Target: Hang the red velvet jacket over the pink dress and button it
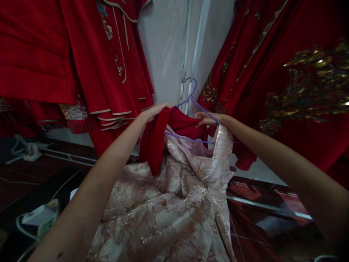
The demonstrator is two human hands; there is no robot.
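The left hand [155,111] is gripping a red cloth [154,142] with clenched fingers just left of the purple wire hanger [203,109]. The right hand [206,119] is pinching the same cloth by the hanger's right arm. A pink brocade dress [174,203] is draping below the hanger.

Head cam, fwd-down, close on garments [174,203]

Red robes [109,54] hang — power strip [43,219] (white) below.
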